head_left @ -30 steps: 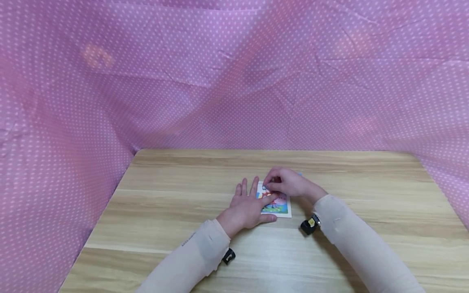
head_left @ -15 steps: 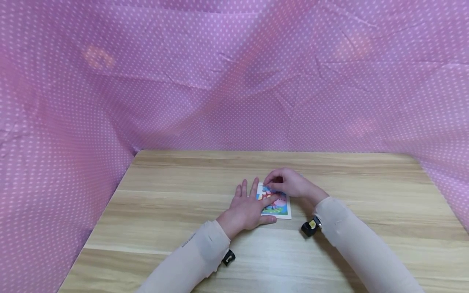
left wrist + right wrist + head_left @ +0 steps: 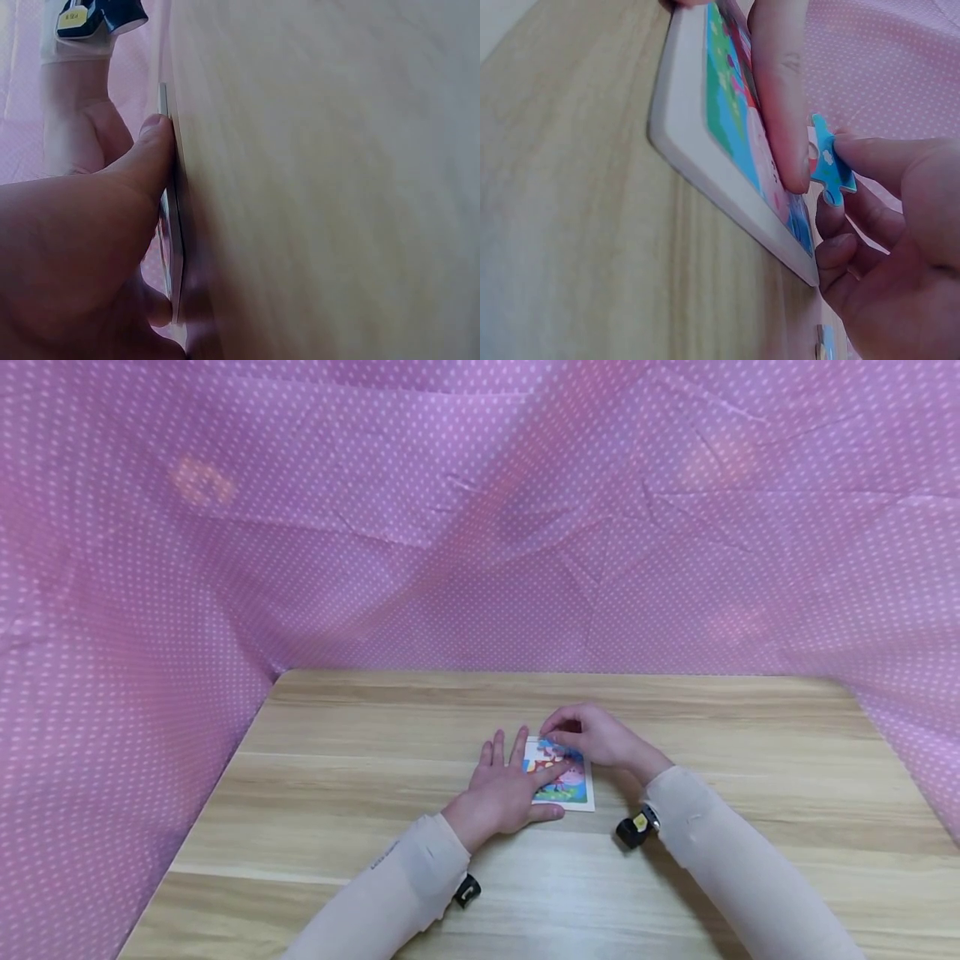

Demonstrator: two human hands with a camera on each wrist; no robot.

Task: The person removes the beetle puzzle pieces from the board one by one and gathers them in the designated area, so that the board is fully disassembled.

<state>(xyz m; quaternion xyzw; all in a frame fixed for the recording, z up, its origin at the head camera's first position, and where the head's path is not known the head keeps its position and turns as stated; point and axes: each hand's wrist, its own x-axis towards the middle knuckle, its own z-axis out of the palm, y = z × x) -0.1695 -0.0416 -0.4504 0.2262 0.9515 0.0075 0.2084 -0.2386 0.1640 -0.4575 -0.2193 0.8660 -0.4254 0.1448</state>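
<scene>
A small jigsaw board with a white rim point(image 3: 590, 797) and a bright cartoon picture of a pink pig lies on the table. My left hand point(image 3: 504, 793) rests across its left part with fingers spread, the index finger lying over the picture and the thumb at the near edge. In the left wrist view that thumb point(image 3: 154, 146) presses along the board's side. Over the far part of the board, my right hand point(image 3: 592, 735) pinches a blue puzzle piece point(image 3: 829, 161) between thumb and fingers. The piece stands tilted, close beside the left index fingertip.
Another puzzle piece point(image 3: 825, 343) lies on the table beyond the board in the right wrist view. The wooden table point(image 3: 337, 793) is backed by a pink dotted cloth point(image 3: 480, 527). Black wrist cameras point(image 3: 633, 831) hang under both sleeves.
The blue puzzle piece in my right hand has turned so that its picture side shows over the board's far part. My left hand keeps its place on the board.
</scene>
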